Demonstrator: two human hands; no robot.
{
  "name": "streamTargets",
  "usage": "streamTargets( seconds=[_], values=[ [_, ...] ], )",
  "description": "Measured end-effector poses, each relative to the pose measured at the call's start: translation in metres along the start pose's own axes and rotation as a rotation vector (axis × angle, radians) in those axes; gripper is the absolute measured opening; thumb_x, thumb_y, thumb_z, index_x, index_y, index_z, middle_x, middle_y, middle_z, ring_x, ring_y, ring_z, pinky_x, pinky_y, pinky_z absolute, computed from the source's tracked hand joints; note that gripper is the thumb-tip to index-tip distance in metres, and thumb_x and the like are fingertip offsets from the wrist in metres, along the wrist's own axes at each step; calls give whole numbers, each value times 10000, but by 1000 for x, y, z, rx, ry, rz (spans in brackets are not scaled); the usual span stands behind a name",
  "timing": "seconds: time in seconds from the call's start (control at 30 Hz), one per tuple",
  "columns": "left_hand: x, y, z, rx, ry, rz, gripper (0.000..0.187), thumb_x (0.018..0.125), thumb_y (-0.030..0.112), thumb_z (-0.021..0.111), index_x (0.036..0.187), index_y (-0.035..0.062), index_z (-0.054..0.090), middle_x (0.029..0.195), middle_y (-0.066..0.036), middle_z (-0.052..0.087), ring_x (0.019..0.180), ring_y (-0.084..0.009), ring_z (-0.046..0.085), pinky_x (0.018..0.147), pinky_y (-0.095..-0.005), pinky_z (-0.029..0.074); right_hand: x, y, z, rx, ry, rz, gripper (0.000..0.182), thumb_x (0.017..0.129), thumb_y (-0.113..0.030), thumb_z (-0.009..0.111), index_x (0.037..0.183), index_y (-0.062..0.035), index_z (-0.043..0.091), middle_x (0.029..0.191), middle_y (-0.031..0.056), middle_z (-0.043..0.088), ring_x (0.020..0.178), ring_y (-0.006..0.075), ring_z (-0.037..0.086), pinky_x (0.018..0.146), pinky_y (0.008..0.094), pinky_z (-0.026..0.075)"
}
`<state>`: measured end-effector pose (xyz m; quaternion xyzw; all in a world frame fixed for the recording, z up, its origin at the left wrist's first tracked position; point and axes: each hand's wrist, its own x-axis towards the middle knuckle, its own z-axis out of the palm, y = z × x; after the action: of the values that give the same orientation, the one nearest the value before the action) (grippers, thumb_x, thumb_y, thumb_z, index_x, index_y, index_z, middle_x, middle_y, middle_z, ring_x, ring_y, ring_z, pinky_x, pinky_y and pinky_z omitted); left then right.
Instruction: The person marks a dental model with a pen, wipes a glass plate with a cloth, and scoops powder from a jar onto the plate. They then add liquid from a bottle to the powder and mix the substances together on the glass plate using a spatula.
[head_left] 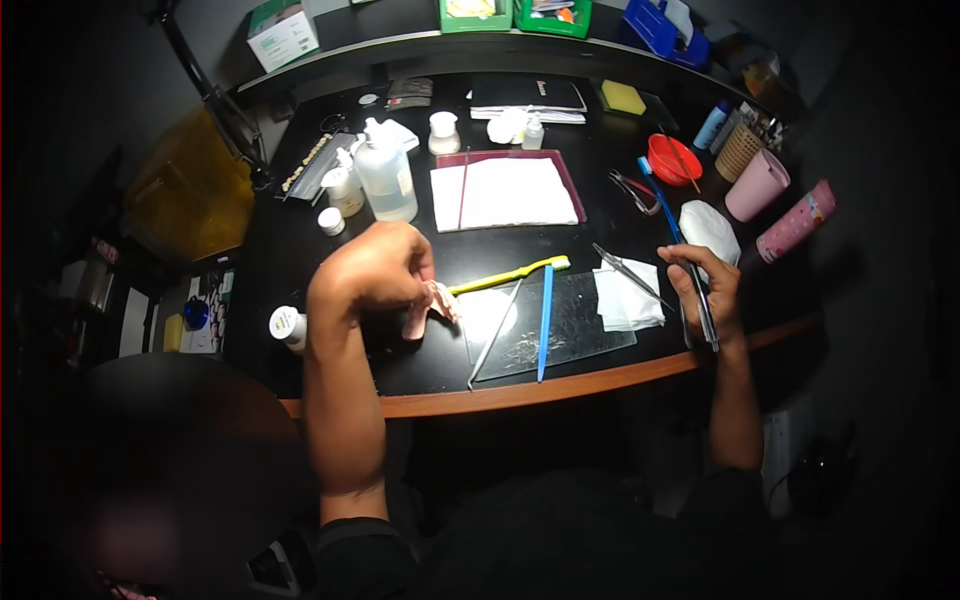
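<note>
My left hand (375,268) is closed around a small pink dental piece (432,303), held just above the black desk near the left edge of a glass slab (585,325). Out to the right, past a folded white tissue (627,298), my right hand (705,283) grips a thin dark metal instrument (704,315) whose end points toward me. On the slab lie a blue spatula (544,322) and a thin metal spatula (494,335). A yellow toothbrush (510,273) rests between my left hand and the slab's far edge.
Behind these lie a white towel on a maroon tray (575,180), clear liquid bottles (385,170), small white jars (287,325), a red bowl (672,158), a pink cup (757,184), pliers (632,188) and a white cloth bundle (708,226). The desk's wooden front edge (560,388) runs below.
</note>
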<state>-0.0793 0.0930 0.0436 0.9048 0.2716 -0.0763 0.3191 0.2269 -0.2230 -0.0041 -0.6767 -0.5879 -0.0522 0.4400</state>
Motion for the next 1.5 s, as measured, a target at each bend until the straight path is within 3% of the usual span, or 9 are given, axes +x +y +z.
streamTargets(
  seconds=[0.2,0.37,0.5,0.63,0.83,1.0,1.3,1.33,1.5],
  values=[
    [11,-6,3,0,326,-82,84,846,-20,754,921,-46,726,808,-159,756,753,-221,752,707,-364,583,22,0,1,-131,-131,-13,192,973,-68,743,1140,24,762,1024,207,786,924,345,778,841,395,601],
    [14,1,10,27,357,-142,71,890,-12,755,915,-67,718,764,-203,756,704,-285,785,682,-395,597,54,18,12,-306,-331,-152,195,977,-75,762,1153,8,764,1098,181,781,1102,368,736,940,422,589],
    [24,-11,20,211,432,-91,112,897,40,756,927,-66,736,764,-219,753,707,-308,785,715,-409,603,89,35,25,-527,-533,-256,199,923,-51,742,1119,-21,716,1179,157,735,1169,344,710,924,446,587],
    [28,-7,20,216,431,-87,135,881,36,742,966,-68,745,837,-238,772,802,-347,792,776,-431,606,103,71,50,-728,-443,-494,161,958,-81,639,1094,-92,723,1104,95,742,1139,293,716,926,449,580],
    [24,-8,24,191,498,-4,212,867,-13,677,1057,-75,748,1001,-292,779,979,-417,781,917,-451,601,109,76,61,-755,-463,-458,259,988,-117,613,1218,-119,732,1275,123,745,1256,292,702,953,433,585],
    [24,-10,26,193,516,20,250,837,-8,681,1072,-75,738,1067,-303,747,1037,-450,743,964,-491,579,115,74,62,-692,-581,-249,669,892,30,724,1527,-160,629,1487,221,658,1377,358,646,1131,483,560],
    [24,-4,25,220,541,61,336,789,10,700,1119,-22,754,1131,-271,727,1124,-440,711,1003,-484,562,136,84,64,-403,-332,-146,657,856,107,625,1481,-93,662,1446,263,666,1353,408,647,1139,466,551],
    [23,-4,25,220,546,61,340,790,12,698,1124,-21,754,1134,-268,725,1128,-438,708,1010,-482,559,139,82,63,-346,-171,-294,538,826,109,626,1327,-40,752,1249,231,760,1138,384,751,984,420,617],
    [20,0,25,217,550,39,361,792,25,688,1145,-22,748,1138,-254,716,1138,-425,698,1035,-478,549,137,66,59,-364,256,-488,311,797,61,681,1065,-40,802,860,121,745,718,307,722,645,380,575]
  ],
)
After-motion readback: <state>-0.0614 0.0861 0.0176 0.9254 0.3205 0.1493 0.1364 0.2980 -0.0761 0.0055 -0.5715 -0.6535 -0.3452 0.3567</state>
